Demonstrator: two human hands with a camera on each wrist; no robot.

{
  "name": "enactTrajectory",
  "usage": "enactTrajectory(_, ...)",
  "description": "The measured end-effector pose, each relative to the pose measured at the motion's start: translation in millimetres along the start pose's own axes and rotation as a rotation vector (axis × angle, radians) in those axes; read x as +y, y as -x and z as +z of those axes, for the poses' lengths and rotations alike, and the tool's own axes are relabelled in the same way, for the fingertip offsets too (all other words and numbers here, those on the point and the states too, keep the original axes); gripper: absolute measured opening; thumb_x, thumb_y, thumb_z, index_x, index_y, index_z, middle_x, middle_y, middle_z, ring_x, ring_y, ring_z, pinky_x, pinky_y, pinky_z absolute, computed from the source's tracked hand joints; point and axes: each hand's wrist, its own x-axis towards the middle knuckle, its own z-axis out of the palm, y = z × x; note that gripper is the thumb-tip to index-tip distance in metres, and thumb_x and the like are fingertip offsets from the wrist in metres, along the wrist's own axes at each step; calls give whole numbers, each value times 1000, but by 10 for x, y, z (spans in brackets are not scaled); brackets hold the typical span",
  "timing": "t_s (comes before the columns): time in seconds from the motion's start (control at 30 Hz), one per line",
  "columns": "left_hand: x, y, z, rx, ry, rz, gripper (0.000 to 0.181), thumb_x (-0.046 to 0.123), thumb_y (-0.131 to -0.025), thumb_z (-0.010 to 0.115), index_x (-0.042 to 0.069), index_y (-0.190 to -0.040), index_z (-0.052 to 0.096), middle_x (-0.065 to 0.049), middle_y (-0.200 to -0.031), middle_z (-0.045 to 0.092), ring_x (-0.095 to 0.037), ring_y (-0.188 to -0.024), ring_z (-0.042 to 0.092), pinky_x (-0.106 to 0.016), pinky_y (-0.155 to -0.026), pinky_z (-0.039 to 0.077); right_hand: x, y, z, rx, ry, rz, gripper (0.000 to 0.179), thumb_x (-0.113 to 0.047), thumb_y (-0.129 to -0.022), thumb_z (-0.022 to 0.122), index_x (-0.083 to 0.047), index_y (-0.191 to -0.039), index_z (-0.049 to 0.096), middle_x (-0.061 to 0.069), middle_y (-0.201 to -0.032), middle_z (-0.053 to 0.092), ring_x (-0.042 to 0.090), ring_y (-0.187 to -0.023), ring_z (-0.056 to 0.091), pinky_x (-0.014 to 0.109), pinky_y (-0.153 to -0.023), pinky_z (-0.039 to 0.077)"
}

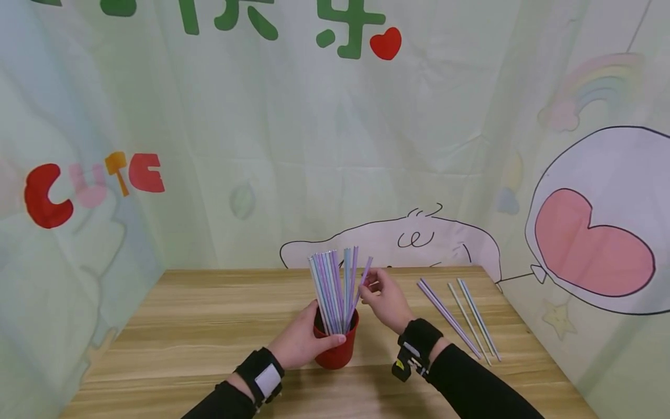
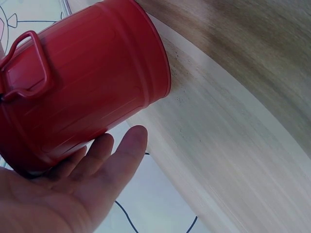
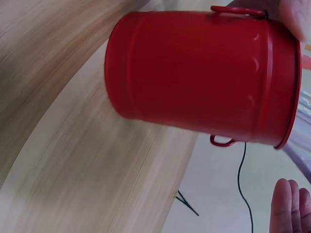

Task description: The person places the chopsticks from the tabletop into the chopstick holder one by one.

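Note:
A small red metal bucket (image 1: 336, 352) with wire handles stands on the wooden table, filled with several shiny straws (image 1: 328, 291) in blue, purple and silver. My left hand (image 1: 300, 342) grips it from the left, thumb over the near rim; in the left wrist view its fingers (image 2: 127, 150) lie along the bucket's wall. At the bucket's right side, my right hand (image 1: 386, 298) pinches a purple straw (image 1: 365, 278) that leans outward, its lower end inside the bucket. In the right wrist view, fingertips (image 3: 291, 199) show beside the bucket's mouth (image 3: 291, 97).
To the right on the table lie purple straws (image 1: 449, 317), a thin pale straw (image 1: 469, 323) and blue straws (image 1: 478, 320), set slightly apart. A printed cloth backdrop (image 1: 251, 128) rises behind the table's far edge and along both sides.

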Motion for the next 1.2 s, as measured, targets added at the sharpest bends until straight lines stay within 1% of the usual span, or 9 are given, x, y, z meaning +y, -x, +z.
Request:
enactTrajectory(0.17, -12, -7, 10, 2, 2, -3, 91, 46, -87, 79, 21, -158, 28, -9, -156, 46, -34, -136, 53, -66, -108, 44, 49, 19, -86, 10, -9, 23, 30, -17, -100, 66, -11, -129, 59, 10, -108, 64, 19, -91, 66, 36, -81, 63)
enactTrajectory(0.23, -16, -10, 12, 4, 1, -6, 91, 47, -86, 79, 21, -158, 28, -9, -155, 46, -34, -136, 53, -67, -108, 44, 70, 22, -128, 17, -2, 32, 32, -19, -100, 66, -10, -130, 59, 10, -107, 64, 19, -89, 67, 33, -79, 62)
enactTrajectory(0.4, -18, -13, 11, 9, -6, -17, 91, 49, -86, 79, 22, -157, 30, -8, -155, 47, -34, -135, 53, -66, -107, 45, 190, -1, -251, 46, 66, 36, 31, -15, -100, 65, -7, -129, 59, 11, -106, 64, 20, -87, 67, 28, -73, 58)
enactTrajectory(0.5, -10, -9, 10, 14, -16, -18, 91, 49, -86, 79, 21, -157, 30, -9, -154, 47, -34, -135, 53, -67, -107, 45, 312, -26, -357, 74, 151, 30, 28, -12, -99, 64, -6, -126, 60, 11, -105, 64, 21, -91, 65, 29, -72, 57)
enactTrajectory(0.6, -6, -4, 9, 17, -27, -18, 91, 49, -86, 79, 20, -157, 30, -9, -154, 47, -34, -134, 53, -67, -107, 45, 465, -50, -497, 97, 265, 39, 26, -12, -98, 65, -4, -123, 62, 11, -104, 65, 23, -95, 65, 30, -73, 56)
enactTrajectory(0.73, -3, 4, 8, 14, -29, -19, 91, 49, -86, 79, 20, -157, 30, -9, -154, 47, -33, -134, 54, -66, -106, 46, 711, -71, -709, 108, 422, 52, 24, -11, -96, 65, -3, -119, 64, 10, -100, 67, 23, -92, 65, 32, -74, 54)
enactTrajectory(0.9, 1, 13, 5, 10, -18, -20, 92, 49, -86, 79, 20, -157, 29, -9, -153, 47, -33, -133, 54, -66, -106, 46, 948, -63, -937, 83, 566, 55, 27, -7, -94, 66, 3, -119, 65, 14, -98, 67, 25, -88, 62, 40, -78, 54)
enactTrajectory(1.07, -8, 7, 5, 10, -19, -21, 93, 50, -85, 79, 21, -158, 28, -8, -154, 46, -33, -134, 53, -66, -107, 46, 1094, -12, -1097, 30, 695, 125, 31, -8, -94, 67, 8, -120, 64, 20, -105, 68, 30, -89, 62, 49, -81, 55)
enactTrajectory(1.2, -13, 5, 6, 8, -21, -25, 94, 52, -85, 79, 22, -158, 28, -8, -155, 46, -33, -135, 53, -67, -106, 46, 1210, 11, -1163, -11, 798, 162, 31, -13, -95, 67, 7, -119, 67, 21, -106, 68, 31, -91, 64, 51, -84, 56)
